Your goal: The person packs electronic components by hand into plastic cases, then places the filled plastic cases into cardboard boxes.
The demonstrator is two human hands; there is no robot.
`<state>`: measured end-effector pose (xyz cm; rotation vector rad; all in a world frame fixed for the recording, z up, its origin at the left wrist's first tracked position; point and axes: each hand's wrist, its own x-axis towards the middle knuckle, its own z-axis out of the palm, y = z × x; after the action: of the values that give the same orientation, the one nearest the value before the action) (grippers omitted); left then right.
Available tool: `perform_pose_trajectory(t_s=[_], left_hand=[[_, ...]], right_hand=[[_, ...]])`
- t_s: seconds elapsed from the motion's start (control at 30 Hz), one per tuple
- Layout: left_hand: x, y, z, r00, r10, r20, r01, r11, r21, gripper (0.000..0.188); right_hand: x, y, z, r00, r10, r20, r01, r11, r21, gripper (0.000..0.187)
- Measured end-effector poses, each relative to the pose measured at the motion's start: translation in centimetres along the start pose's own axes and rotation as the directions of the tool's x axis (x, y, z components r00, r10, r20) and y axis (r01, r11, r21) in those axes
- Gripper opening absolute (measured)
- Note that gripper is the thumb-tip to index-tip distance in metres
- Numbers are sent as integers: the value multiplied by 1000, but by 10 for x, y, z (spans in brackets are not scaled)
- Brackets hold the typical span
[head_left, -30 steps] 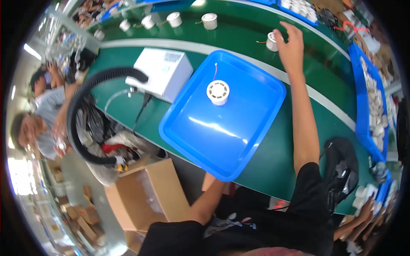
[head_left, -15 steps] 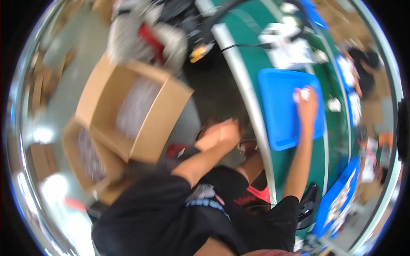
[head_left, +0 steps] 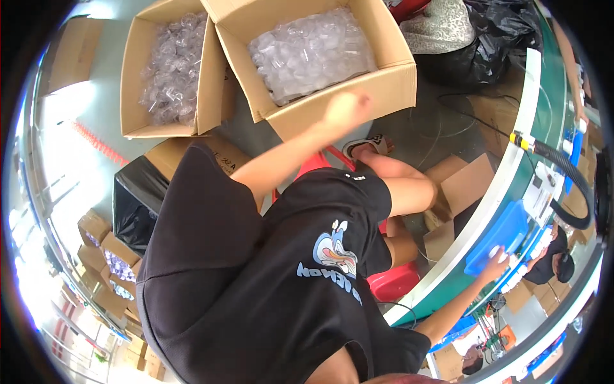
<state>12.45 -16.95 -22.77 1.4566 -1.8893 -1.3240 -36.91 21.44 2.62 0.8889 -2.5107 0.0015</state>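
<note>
My left hand [head_left: 348,109] is at the near wall of a large cardboard box [head_left: 400,83]. Its fingers look curled together, but blur and glare hide what they may hold. Inside that box lie many clear plastic pieces [head_left: 313,54], apparently bagged. Far to the right, my right hand [head_left: 495,265] rests at the near end of a blue tray [head_left: 502,229] on the green bench. Its fingers are closed around a small white part [head_left: 502,250], too small to name more exactly.
A second cardboard box [head_left: 128,83] with clear plastic cups or domes [head_left: 176,70] stands at the left. An open carton [head_left: 470,182] lies beside my legs. A black flexible hose [head_left: 569,169] arches over the green bench [head_left: 441,288]. Other people [head_left: 553,259] work across it.
My view has turned left, so the boxes now appear nearer the middle and top. My left hand has gone from near my knees to the box. My right hand stays at the blue tray.
</note>
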Motion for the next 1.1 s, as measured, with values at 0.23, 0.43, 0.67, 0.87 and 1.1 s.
perform_pose_trajectory(t_s=[0.23,0.43,0.67,0.87,1.1], left_hand=[[89,-218,-17,961,-212,176,123,901,416,28],[142,-183,39,825,-344,449,33,822,569,35],[164,-224,67,733,-451,509,8,755,656,33],[159,-255,54,874,-370,314,86,754,651,19],[88,-253,-46,997,-46,-64,78,551,831,25]], right_hand=[[-25,-53,-25,903,305,303,-376,903,209,59],[-41,-45,-52,894,345,287,-403,898,178,56],[-67,-44,-45,957,266,115,-272,961,43,58],[-41,-158,-90,818,472,-328,-356,864,356,62],[-56,-354,-30,826,496,267,-320,23,947,52]])
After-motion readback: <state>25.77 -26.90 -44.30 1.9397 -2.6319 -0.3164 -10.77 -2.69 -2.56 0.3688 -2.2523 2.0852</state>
